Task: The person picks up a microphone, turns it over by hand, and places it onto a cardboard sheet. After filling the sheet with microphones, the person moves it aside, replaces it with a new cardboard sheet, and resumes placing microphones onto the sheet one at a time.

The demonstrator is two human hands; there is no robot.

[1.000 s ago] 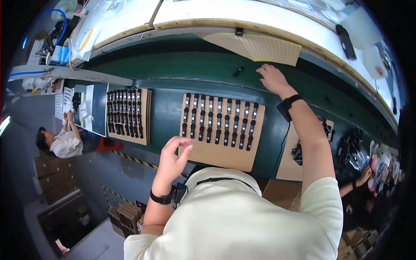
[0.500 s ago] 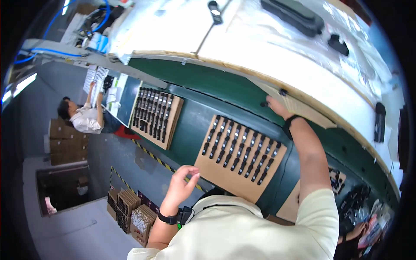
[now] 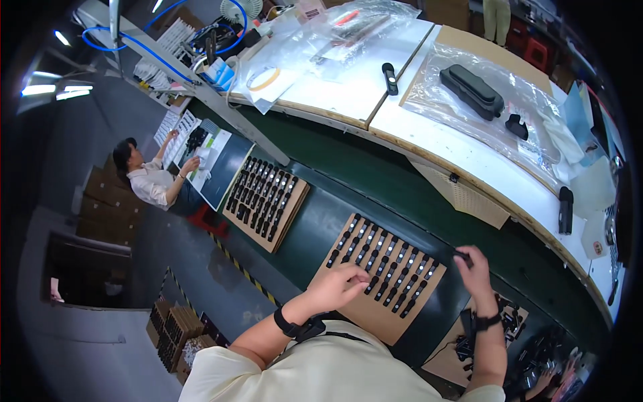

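My right hand [image 3: 474, 271] is closed on a small black cylindrical part [image 3: 462, 255], which sticks out past the fingertips above the green bench, right of the middle board. My left hand [image 3: 337, 287] hovers over the left part of that brown cardboard board [image 3: 375, 315]. Its fingers are bent, the thumb stands a little apart, and nothing shows between them. Slanting rows of short black cylindrical parts [image 3: 383, 268] lie on the board, each with a light spot. The left hand hides some of the front ends of these rows.
A second loaded stack of boards [image 3: 295, 208] lies to the left. At the right, another board [image 3: 445, 355] bears loose black parts. Beyond runs a white-topped table [image 3: 415, 127] with a black case [image 3: 472, 90] and plastic film. A co-worker [image 3: 151, 177] sits at the far left.
My right hand has come back from the far side of the bench toward me, with the black part. My left hand has moved right, over the middle board. The head view has shifted.
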